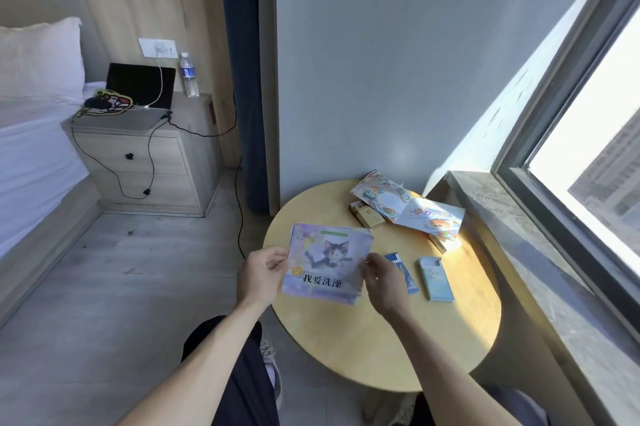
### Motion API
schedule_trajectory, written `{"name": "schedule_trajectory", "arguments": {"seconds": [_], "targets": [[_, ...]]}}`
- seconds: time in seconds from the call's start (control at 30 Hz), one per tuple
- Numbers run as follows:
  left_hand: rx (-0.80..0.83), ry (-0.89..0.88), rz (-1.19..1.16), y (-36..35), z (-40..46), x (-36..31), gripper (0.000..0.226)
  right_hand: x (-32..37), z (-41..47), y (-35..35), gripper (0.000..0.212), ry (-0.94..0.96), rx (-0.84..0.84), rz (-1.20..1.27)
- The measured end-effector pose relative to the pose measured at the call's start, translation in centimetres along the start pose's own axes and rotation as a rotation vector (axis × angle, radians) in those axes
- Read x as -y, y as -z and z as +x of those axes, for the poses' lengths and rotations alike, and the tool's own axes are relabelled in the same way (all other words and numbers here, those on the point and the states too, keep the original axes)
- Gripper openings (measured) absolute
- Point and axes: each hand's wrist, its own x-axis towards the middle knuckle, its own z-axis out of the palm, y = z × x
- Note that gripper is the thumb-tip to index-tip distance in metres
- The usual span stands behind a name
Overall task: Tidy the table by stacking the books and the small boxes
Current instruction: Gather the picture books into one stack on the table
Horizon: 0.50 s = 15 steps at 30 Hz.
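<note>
A thin purple picture book with a grey cat on its cover (327, 262) is held just above the round wooden table (398, 349). My left hand (261, 275) grips its left edge and my right hand (382, 278) grips its right edge. Beside my right hand lie a dark blue small box (407, 275) and a light blue small box (435, 278), flat on the tabletop. At the table's far side several colourful picture books (408, 205) lie spread over each other, with a tan small box (367, 216) at their left edge.
A stone window sill (519, 252) and the window border the table on the right; a grey wall stands behind it. At the left are a bed, a nightstand (145, 162) with a laptop, a water bottle (188, 73) and trailing cables. My knees are under the table's near edge.
</note>
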Motion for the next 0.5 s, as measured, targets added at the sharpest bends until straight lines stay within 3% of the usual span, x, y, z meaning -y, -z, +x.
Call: {"name": "schedule_trajectory", "arguments": {"seconds": [0.13,0.23,0.5], "targets": [[-0.126,-0.081,0.067,-0.4,-0.2,-1.3,0.009,1.4,-0.6,0.9,0.025,0.082,-0.100,-0.008],[-0.066,-0.015,0.152,-1.1,-1.1,0.1,0.020,-0.5,-1.7,-0.1,0.028,-0.010,-0.020,-0.056],[0.017,0.007,0.041,-1.5,-0.4,2.2,0.005,-0.3,-1.9,0.2,0.031,0.000,-0.052,-0.014]]}}
